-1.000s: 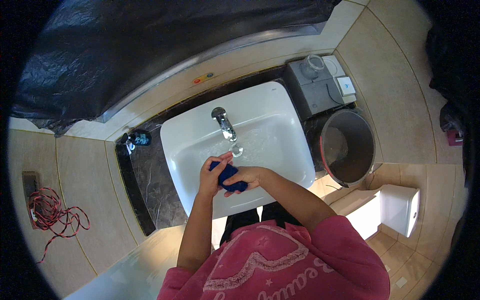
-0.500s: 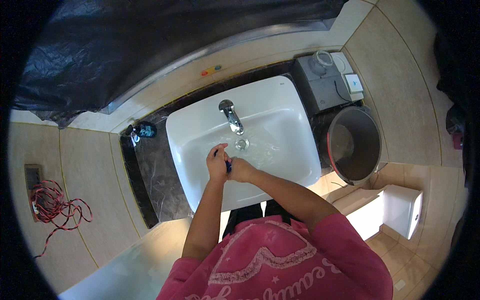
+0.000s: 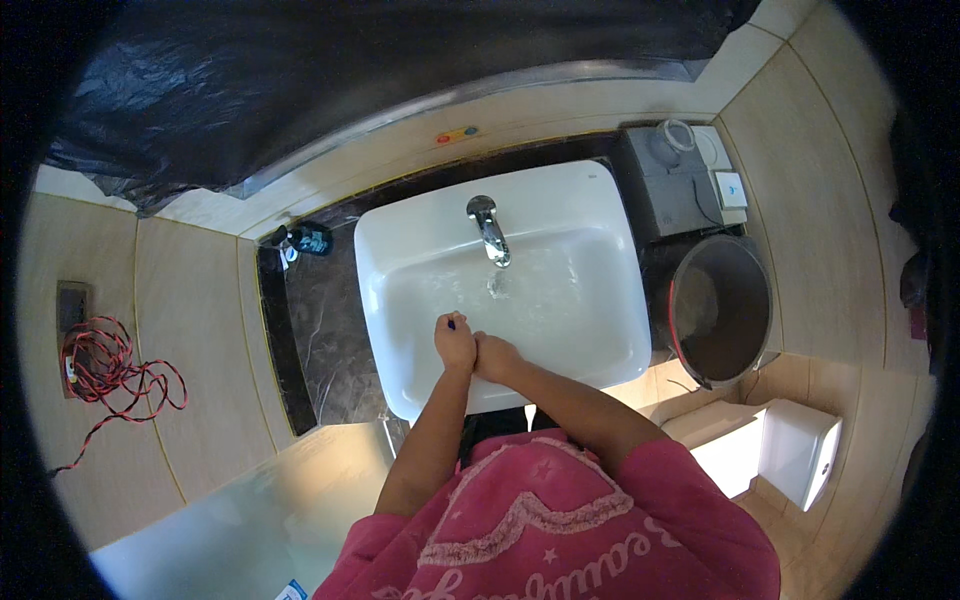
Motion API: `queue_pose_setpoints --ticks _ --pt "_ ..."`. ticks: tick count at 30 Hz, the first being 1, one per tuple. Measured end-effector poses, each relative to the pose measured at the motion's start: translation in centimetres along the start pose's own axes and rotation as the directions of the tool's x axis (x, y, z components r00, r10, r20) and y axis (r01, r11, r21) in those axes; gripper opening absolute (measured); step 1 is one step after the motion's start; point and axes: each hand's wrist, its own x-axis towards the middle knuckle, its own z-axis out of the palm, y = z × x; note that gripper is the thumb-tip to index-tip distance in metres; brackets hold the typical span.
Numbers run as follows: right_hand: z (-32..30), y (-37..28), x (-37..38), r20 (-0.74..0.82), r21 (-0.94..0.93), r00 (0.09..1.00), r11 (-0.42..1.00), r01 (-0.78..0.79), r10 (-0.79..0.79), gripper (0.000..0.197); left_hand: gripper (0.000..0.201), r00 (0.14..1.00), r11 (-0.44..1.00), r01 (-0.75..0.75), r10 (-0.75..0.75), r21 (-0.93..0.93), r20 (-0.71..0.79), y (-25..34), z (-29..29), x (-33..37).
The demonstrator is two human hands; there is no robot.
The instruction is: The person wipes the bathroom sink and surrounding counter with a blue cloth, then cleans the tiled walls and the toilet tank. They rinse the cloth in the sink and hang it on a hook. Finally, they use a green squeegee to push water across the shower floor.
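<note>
Over the near part of a white washbasin (image 3: 620, 290), my two hands are pressed against each other. My left hand (image 3: 456, 345) is closed in a fist around a small dark blue thing (image 3: 451, 324); only a bit of it shows, too little to name. My right hand (image 3: 497, 358) is closed against the left one's side, and what its fingers hold, if anything, is hidden. A chrome tap (image 3: 489, 232) stands at the basin's far side. Below its spout there is a pale rippled patch of water (image 3: 498, 287) over the drain, and shallow water appears to cover the basin floor.
Left of the basin, a dark bottle (image 3: 312, 240) stands on the dark stone counter (image 3: 330, 345). To the right are a grey box (image 3: 672, 190) with a glass jar (image 3: 676, 136) on it and a dark bucket (image 3: 735, 330). Red-black cord (image 3: 105, 370) hangs on the left wall.
My hands have drawn slightly nearer to me, away from the tap. The left fingers, partly stretched before, are now curled, and less of the dark blue thing shows. The whole view has shifted.
</note>
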Motion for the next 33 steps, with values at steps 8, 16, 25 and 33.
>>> queue_pose_setpoints --ticks 8,16,25,33 --pt "-5.3 4.1 2.3 -0.208 -0.223 0.948 0.956 0.192 -0.239 0.067 0.014 0.965 0.829 0.173 -0.251 -0.531 -0.079 5.2 -8.0 1.4" --pt "-5.0 6.5 6.0 -0.14 -0.585 0.969 0.806 0.085 -0.204 0.051 0.013 0.915 0.55 0.228 -0.404 -0.803 -0.017 9.1 -13.9 -1.6" --pt "-3.2 5.1 7.7 -0.269 -0.586 0.958 0.806 -0.082 -0.098 0.061 0.014 0.903 0.522 0.231 -0.429 -0.821 -0.018 7.8 -14.9 -3.6" --pt "-3.7 2.8 6.1 -0.378 -0.265 0.925 0.952 -0.153 0.043 0.06 0.017 0.914 0.523 0.232 -0.407 -0.82 -0.001 8.9 -14.6 -4.4"
